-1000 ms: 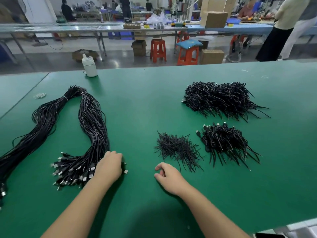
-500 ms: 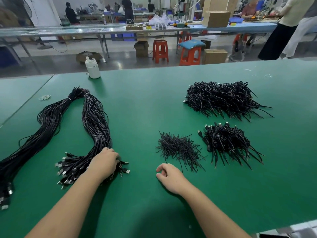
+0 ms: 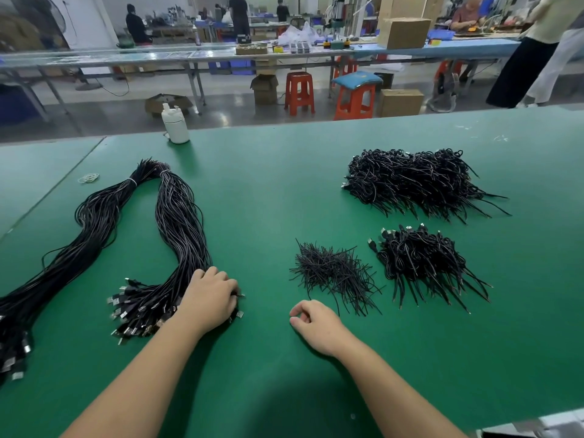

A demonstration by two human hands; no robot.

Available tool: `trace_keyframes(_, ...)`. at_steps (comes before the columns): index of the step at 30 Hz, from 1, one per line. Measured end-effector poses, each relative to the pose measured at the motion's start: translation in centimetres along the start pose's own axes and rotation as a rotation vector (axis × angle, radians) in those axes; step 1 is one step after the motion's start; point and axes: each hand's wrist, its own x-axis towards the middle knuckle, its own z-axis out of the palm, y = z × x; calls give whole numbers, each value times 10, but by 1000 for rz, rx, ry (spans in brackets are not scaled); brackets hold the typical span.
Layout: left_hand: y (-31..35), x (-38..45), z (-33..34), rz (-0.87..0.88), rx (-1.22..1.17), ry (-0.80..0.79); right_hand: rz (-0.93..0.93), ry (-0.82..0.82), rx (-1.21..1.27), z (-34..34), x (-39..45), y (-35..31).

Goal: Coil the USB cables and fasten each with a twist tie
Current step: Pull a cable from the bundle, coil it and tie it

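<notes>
A white bottle [image 3: 175,128] stands at the far edge of the green felt table [image 3: 268,184]; rubber bands [image 3: 88,178] lie near it. Two heaps of coiled cables [image 3: 414,181] sit right, thin twist ties [image 3: 331,273] between. The left hand [image 3: 208,298] curls over the long cable bundle [image 3: 180,229] at its plug end. The right hand [image 3: 316,327] rests loosely curled, holding nothing.
</notes>
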Motion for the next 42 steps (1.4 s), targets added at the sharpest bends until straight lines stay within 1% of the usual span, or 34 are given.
trace_keyframes(3,10,0,-8,46,-57,226,4,1,18,0,0,1)
trace_keyframes(4,15,0,-13,57,-87,274,5,1,31,0,-1,1)
trace_keyframes(6,29,-4,-24,35,-209,276,4,13,66,2,-3,1)
trace_keyframes(8,47,-9,-37,-17,-467,172,-22,66,174,3,-8,-1)
trace_keyframes(10,63,-11,-53,-49,-929,-10,-76,95,380,1,-15,-6)
trace_keyframes(11,70,-12,-62,-73,-1171,-54,-88,75,497,-2,-19,-12)
trace_keyframes(12,74,-12,-68,-112,-1357,-29,-90,43,612,-5,-23,-17)
trace_keyframes(13,76,-12,-73,-160,-1478,36,-96,13,703,-8,-26,-22)
trace_keyframes(15,77,-12,-79,-262,-1587,152,-142,13,787,-13,-32,-30)
trace_keyframes(16,76,-12,-80,-300,-1636,172,-163,32,799,-15,-34,-34)
trace_keyframes(18,74,-13,-79,-323,-1754,139,-193,59,821,-17,-37,-40)
trace_keyframes(19,73,-14,-78,-299,-1796,93,-205,63,837,-18,-37,-44)
trace_keyframes(21,74,-17,-76,-172,-1796,-35,-219,67,855,-19,-38,-48)
trace_keyframes(23,77,-20,-76,-51,-1719,-159,-236,55,837,-18,-39,-50)
trace_keyframes(25,79,-22,-80,-24,-1644,-230,-254,35,818,-16,-41,-51)
trace_keyframes(28,83,-26,-85,-17,-1599,-232,-247,12,831,-13,-45,-53)
trace_keyframes(35,85,-27,-93,37,-1617,-260,-225,-6,862,-10,-47,-56)
trace_keyframes(36,83,-28,-94,42,-1611,-255,-218,-23,883,-10,-46,-56)
trace_keyframes(37,83,-29,-95,41,-1582,-214,-204,-54,911,-9,-46,-55)
trace_keyframes(38,82,-28,-97,21,-1561,-123,-188,-96,931,-7,-45,-55)
trace_keyframes(39,82,-26,-100,-22,-1584,14,-173,-139,928,-4,-44,-54)
trace_keyframes(40,82,-24,-104,-82,-1688,133,-151,-171,904,-1,-43,-52)
trace_keyframes(41,78,-19,-108,-102,-1896,184,-127,-185,869,2,-43,-50)
trace_keyframes(42,69,-15,-113,-89,-2152,156,-108,-186,842,3,-42,-49)
